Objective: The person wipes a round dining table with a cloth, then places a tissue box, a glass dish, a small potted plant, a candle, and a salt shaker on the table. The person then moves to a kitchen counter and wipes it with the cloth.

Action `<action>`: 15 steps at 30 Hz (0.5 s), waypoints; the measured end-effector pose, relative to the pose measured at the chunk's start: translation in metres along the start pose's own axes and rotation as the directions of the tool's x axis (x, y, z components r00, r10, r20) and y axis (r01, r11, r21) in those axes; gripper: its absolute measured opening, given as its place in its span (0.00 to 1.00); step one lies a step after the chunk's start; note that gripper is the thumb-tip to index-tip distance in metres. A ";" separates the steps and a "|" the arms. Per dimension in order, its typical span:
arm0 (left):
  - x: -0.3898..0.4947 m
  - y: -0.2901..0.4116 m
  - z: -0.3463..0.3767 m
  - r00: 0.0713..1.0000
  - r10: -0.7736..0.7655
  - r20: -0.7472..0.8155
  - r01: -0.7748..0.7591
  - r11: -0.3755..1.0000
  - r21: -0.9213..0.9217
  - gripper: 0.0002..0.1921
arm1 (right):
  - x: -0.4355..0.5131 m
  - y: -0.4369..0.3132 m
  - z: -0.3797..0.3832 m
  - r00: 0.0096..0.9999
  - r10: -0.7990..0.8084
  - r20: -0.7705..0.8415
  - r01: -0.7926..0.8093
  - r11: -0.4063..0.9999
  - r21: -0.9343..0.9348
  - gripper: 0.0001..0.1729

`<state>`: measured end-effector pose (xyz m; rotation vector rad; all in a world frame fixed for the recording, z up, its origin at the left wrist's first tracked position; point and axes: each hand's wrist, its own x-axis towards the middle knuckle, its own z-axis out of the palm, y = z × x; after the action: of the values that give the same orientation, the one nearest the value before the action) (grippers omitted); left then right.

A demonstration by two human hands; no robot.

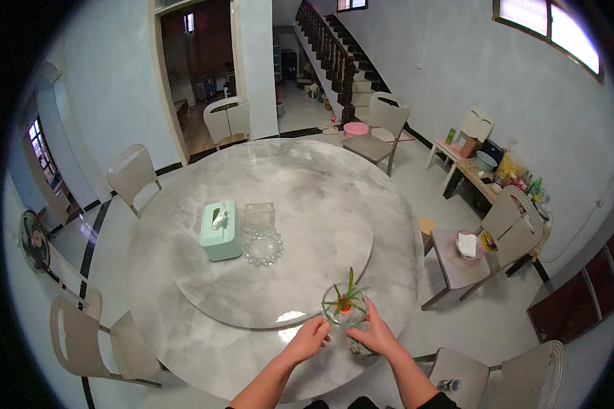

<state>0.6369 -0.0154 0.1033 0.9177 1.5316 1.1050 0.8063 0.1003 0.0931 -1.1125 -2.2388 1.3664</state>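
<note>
My right hand (376,332) grips a clear round glass vase (330,318) above the near right part of the table. A green spiky-leaved plant (349,292) with an orange piece at its base stands in the vase. My left hand (309,339) is beside the vase's left rim, fingers curled in; I cannot tell whether it touches the glass. Below my right hand is a greyish-green patterned thing (360,347), partly hidden. Further off, a mint-green tissue box (224,245) stands next to a scalloped glass dish (262,247) and a rectangular glass dish (259,213).
The round marble-look table (215,355) carries a raised turntable (307,189). Chairs surround it, one at left (79,337) and one at near right (458,368). A cluttered low table (473,176) is along the right wall. A standing fan (35,241) is at left.
</note>
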 end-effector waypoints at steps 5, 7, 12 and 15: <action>0.036 -0.006 -0.047 0.984 -0.081 -0.159 0.066 0.993 -0.100 0.14 | 0.079 -0.033 0.016 0.990 -0.003 0.144 0.009 0.999 -0.040 0.58; 0.055 -0.010 -0.057 0.975 -0.080 -0.208 0.055 0.991 -0.122 0.13 | 0.108 -0.037 0.019 0.985 -0.011 0.171 0.021 0.998 -0.055 0.59; 0.095 -0.019 -0.078 0.953 -0.068 -0.296 0.025 0.989 -0.149 0.12 | 0.174 -0.027 0.029 0.966 -0.033 0.257 0.045 0.998 -0.044 0.59; 0.110 -0.033 -0.090 0.943 -0.124 -0.310 0.072 0.982 -0.174 0.12 | 0.196 -0.029 0.035 0.947 -0.047 0.318 0.055 0.998 -0.016 0.59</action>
<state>0.5245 0.0600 0.0482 0.5636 1.6995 1.3308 0.6425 0.2158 0.0726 -0.8848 -2.4917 1.5968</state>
